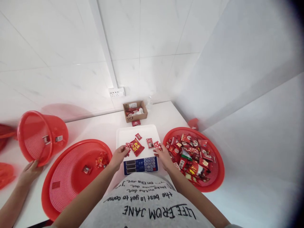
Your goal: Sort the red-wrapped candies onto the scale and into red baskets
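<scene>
Over the white pan of a digital scale, both my hands are closed on small red snack packets. My left hand pinches a red-and-white packet at the pan's left side. Near the pan's right edge, my right hand grips another red-and-white packet. Between them lie a larger red packet with yellow characters, a small red packet and a smaller one farther back.
Right of the scale stands a red basket heaped with packets. On the left, a wide red basket holds a few. Another person's hand touches a tilted red basket. A cardboard box with packets sits behind, one red packet before it.
</scene>
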Demonstrator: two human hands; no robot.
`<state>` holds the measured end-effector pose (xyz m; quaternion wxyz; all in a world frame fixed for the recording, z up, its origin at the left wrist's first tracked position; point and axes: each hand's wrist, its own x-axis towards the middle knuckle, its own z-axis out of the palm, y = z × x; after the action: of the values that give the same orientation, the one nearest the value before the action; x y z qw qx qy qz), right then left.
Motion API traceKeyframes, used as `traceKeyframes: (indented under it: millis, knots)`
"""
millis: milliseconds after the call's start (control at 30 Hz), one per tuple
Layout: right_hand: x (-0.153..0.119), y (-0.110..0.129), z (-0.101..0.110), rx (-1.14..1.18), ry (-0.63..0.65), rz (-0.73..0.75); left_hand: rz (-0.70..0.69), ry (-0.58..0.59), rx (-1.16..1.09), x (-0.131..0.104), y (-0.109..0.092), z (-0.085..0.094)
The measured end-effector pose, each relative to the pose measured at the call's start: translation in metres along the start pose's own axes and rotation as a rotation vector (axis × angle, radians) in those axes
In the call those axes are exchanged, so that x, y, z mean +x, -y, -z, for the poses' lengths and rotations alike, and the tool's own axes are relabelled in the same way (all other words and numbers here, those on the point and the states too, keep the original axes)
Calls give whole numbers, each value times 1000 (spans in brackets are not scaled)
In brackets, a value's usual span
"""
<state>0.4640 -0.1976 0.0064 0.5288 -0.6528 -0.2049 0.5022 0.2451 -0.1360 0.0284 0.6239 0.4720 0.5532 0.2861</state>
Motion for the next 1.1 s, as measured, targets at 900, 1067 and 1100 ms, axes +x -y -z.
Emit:
traceKeyframes:
  millis: [900, 1067, 1100]
  knots:
    - [-12, -26, 50, -56, 69, 45, -766, 157, 1409, 49, 25, -84]
    - [-11, -28, 51, -60, 71, 46, -768, 268, 1452, 47, 30, -82]
    - [-11, -28, 51, -56, 68, 45, -758, 248, 1458, 47, 30, -79]
